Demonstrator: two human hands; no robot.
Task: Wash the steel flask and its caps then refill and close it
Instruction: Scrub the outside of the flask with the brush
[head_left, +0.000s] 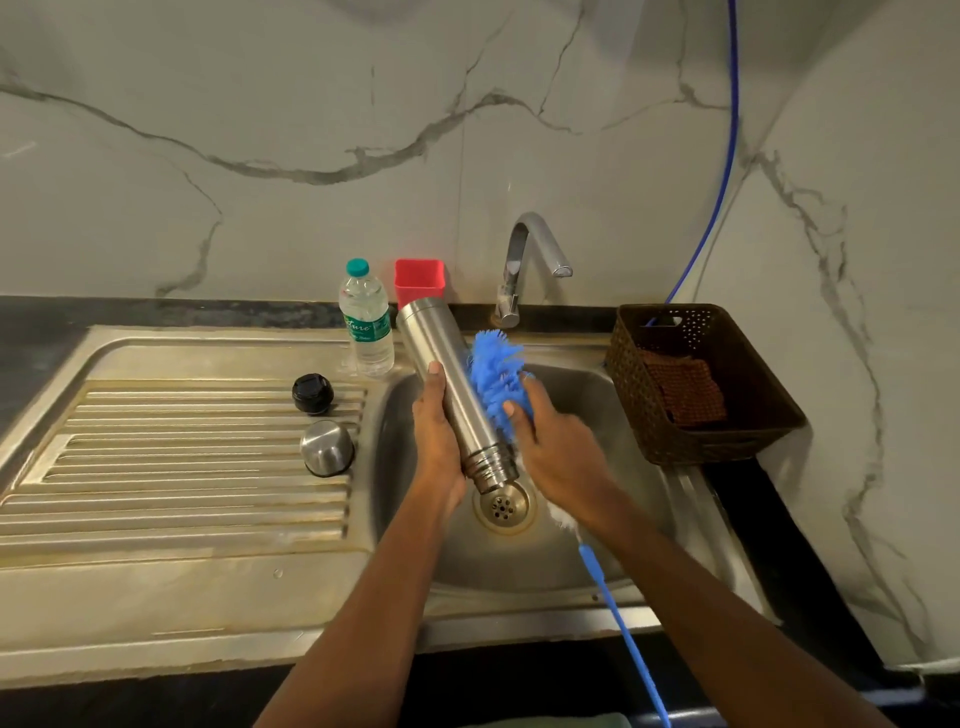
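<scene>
Flask (460, 397) hangs tilted over the sink (597, 545), mouth down at 5 o'clock above the drain, base up at 11; smooth rigid steel, probably slick when wet and light if empty, so the ribbed neck looks the surest hold; left hand (439, 436) wraps its lower body; right hand (556, 447) clutches the soft blue brush (496, 374) against its 3 o'clock side; black cap (312, 394) and domed steel cap (327, 448) sit at 9 o'clock on the ridged drainboard (182, 467).
</scene>
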